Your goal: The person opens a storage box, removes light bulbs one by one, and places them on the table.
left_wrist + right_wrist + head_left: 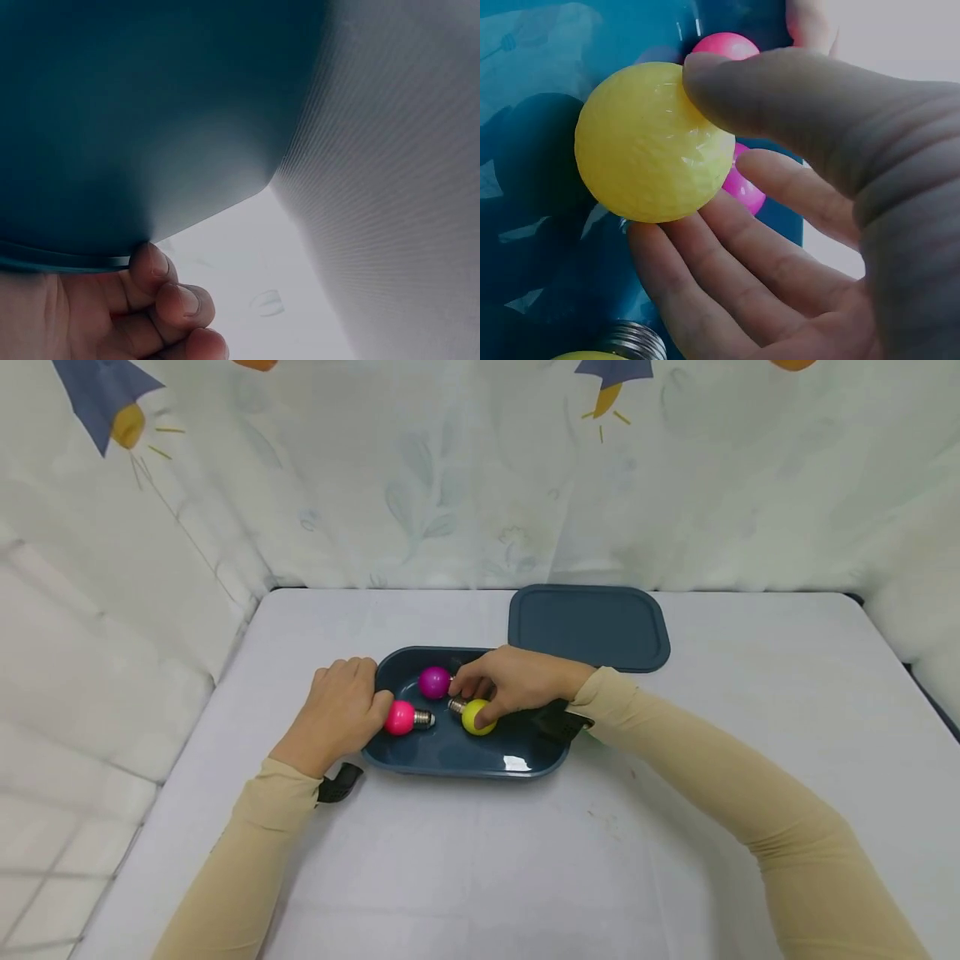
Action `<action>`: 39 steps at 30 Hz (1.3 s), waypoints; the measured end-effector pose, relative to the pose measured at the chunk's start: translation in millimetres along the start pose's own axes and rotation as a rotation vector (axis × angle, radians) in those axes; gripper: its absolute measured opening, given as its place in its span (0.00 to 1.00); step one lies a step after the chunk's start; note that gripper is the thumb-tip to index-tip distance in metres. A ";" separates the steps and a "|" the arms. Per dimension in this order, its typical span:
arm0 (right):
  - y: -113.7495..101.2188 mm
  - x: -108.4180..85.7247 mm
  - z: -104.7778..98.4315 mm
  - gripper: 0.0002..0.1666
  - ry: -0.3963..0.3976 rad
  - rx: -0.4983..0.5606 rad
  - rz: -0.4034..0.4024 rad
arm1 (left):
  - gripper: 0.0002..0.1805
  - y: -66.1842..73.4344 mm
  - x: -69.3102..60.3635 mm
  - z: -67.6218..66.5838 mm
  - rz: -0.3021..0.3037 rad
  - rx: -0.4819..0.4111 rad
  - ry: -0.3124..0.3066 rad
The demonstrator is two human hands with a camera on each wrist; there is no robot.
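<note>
My left hand (336, 714) grips the left end of a dark blue container (450, 771). In the left wrist view, its curled fingers (180, 300) lie at the edge of the container (135, 112). Over the container, my right hand (517, 681) pinches a yellow bulb (477, 718), whose metal base points up and left. The right wrist view shows the thumb on one side of the yellow bulb (652, 142) and fingertips on the other. A pink bulb (399, 717) lies beside my left thumb, and a purple bulb (434, 682) is behind it.
A flat dark blue lid (588, 627) lies behind and right of the container on the white table (555, 868). Another yellow bulb (592, 355) with a metal screw base shows at the bottom of the right wrist view. Patterned curtains (465, 477) hang around the table.
</note>
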State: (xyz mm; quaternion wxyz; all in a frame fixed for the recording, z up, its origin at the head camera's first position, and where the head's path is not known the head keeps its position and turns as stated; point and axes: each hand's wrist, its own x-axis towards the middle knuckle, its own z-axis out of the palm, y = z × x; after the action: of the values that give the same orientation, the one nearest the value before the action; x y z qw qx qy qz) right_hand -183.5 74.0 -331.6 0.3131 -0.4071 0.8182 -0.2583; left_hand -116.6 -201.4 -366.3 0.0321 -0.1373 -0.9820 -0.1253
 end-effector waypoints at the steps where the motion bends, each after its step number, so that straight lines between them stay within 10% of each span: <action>1: -0.2 0.5 0.1 0.30 -0.010 -0.003 0.004 | 0.11 0.0 0.0 -0.4 -0.002 0.000 -0.005; 17: -2.0 5.2 5.9 0.30 -0.082 -0.039 -0.023 | 0.11 1.4 1.8 -0.8 -0.006 -0.006 -0.001; 39: -8.1 -35.9 -16.0 0.33 0.143 0.149 -0.135 | 0.10 -5.9 -1.7 0.9 -0.015 -0.014 0.014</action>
State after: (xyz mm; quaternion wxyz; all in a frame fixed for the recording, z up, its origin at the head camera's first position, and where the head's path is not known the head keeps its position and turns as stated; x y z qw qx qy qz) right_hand -174.0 102.2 -304.5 0.2651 -0.4175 0.7877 -0.3673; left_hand -116.6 -207.1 -368.8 0.0368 -0.1293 -0.9819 -0.1335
